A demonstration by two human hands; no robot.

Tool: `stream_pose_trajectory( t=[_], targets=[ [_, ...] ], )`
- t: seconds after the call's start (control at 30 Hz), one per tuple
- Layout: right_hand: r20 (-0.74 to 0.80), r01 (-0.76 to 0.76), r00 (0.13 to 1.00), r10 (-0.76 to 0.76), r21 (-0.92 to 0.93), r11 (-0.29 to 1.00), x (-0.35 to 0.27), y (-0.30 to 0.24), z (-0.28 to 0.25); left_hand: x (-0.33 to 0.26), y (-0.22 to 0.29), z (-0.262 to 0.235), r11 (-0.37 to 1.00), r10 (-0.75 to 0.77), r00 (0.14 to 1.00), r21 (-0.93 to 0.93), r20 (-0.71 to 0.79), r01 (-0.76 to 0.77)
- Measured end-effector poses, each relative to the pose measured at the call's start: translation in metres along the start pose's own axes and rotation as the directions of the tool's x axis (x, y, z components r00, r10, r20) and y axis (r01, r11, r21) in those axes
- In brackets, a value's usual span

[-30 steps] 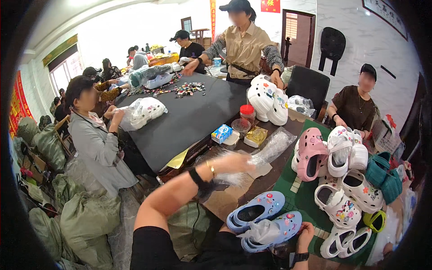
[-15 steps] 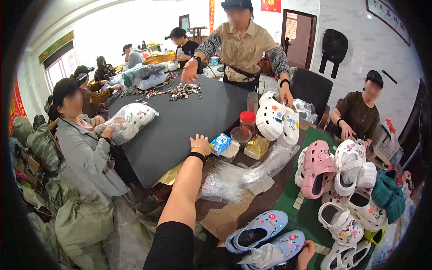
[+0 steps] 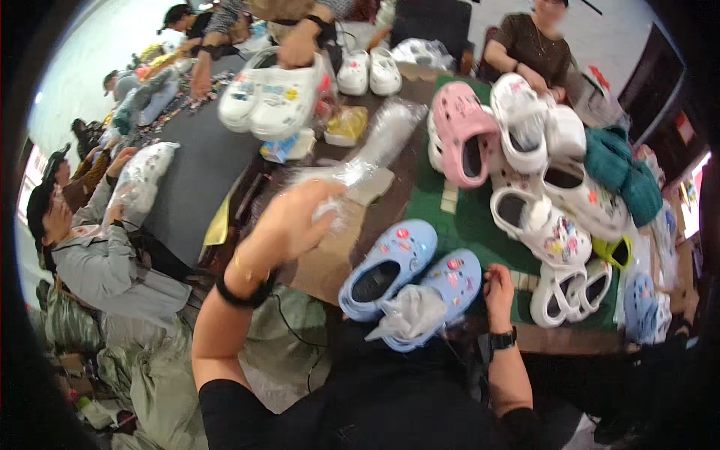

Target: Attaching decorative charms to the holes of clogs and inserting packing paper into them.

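Observation:
My left hand (image 3: 296,217), smeared by motion, hangs over the near end of a bundle of clear plastic bags (image 3: 371,161). Some clear film shows by its thumb, and whether the fingers grip it is unclear. My right hand (image 3: 499,291) is half curled beside the blue clogs, thumb apart from the fingers, and nothing shows in it. The pair of light blue clogs (image 3: 401,247) rests at the table's near edge, decorated with small colourful charms. Crumpled white paper (image 3: 412,311) is stuffed into the right-hand clog.
Decorated clogs, including a pink one (image 3: 461,124), white ones (image 3: 555,236) and teal ones (image 3: 622,169), crowd the green mat (image 3: 427,202). A co-worker's hand holds white clogs (image 3: 274,97) over the table. Another pair of white clogs (image 3: 369,73) stands behind. Other people sit around the table.
The view has tilted down and turned right. My left hand has left the dark tabletop for the plastic bags. The co-worker's white clogs have moved left, and another white pair now shows on the table.

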State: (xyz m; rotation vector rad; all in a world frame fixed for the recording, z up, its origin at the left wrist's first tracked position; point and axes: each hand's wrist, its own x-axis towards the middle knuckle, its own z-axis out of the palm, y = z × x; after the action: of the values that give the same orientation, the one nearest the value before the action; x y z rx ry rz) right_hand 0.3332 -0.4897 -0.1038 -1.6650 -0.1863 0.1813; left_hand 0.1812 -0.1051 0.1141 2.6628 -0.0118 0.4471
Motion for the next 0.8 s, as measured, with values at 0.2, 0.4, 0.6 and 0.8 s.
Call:
stream_pose_trajectory(
  t=[0.2,0.4,0.6,0.8],
  targets=[
    [0.133,-0.174,0.975,0.180,-0.057,0.983,-0.048,-0.024,0.010,-0.109,0.083,0.099,0.858,0.455,0.846,-0.391,0.279,-0.332],
    [0.154,-0.234,0.964,0.217,0.100,0.967,-0.053,-0.009,0.003,-0.124,0.103,0.151,0.912,0.392,0.888,-0.229,0.239,-0.341],
    [0.223,-0.182,0.959,0.175,0.012,0.983,-0.024,-0.019,0.006,-0.114,0.101,0.168,0.926,0.366,0.881,-0.020,0.298,-0.378],
    [0.241,-0.200,0.950,0.199,-0.022,0.980,-0.010,-0.031,-0.002,-0.080,0.110,0.163,0.971,0.233,0.938,-0.013,0.258,-0.238]
  ],
)
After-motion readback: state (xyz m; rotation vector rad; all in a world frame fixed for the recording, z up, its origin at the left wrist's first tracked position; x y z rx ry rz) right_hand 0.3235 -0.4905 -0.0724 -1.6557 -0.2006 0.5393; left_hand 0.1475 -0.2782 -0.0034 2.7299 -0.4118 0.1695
